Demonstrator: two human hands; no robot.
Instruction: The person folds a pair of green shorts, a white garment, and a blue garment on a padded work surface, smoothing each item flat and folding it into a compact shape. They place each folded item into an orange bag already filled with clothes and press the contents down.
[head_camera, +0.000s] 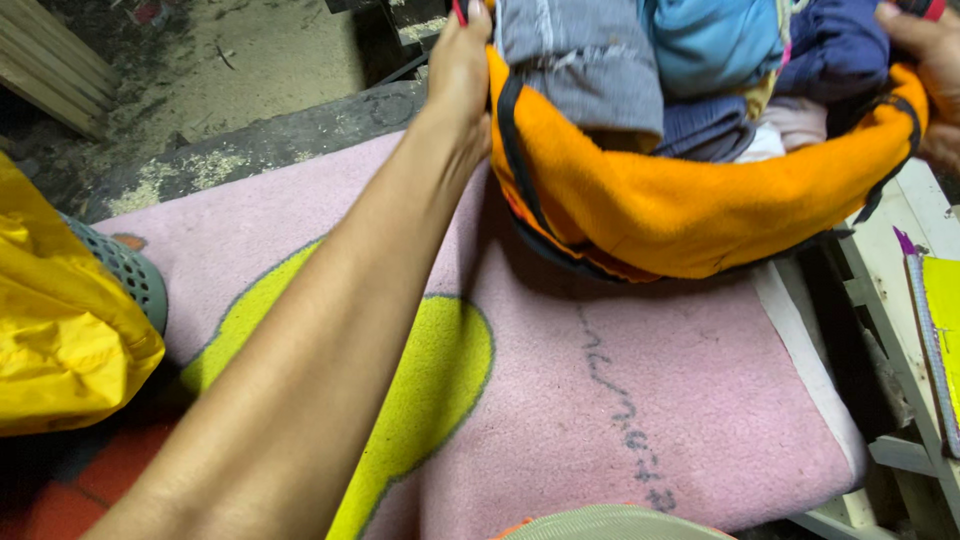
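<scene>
An orange cloth (690, 215) with a dark trim is wrapped like a bundle around several garments: a grey one (590, 60), a light blue one (715, 35) and a dark blue one (835, 45). My left hand (462, 65) reaches far forward and grips the bundle's left edge. At the top right corner my right hand (925, 55) holds the bundle's right edge. The bundle rests at the far end of a pink blanket (650, 390) with a yellow-green shape on it.
A yellow cloth (60, 330) lies over a grey-green perforated basket (135, 275) at the left. A white frame (900, 300) and a yellow-edged board (945, 330) stand at the right. Dusty concrete floor (260, 60) lies beyond. A striped rim (610, 525) shows at the bottom edge.
</scene>
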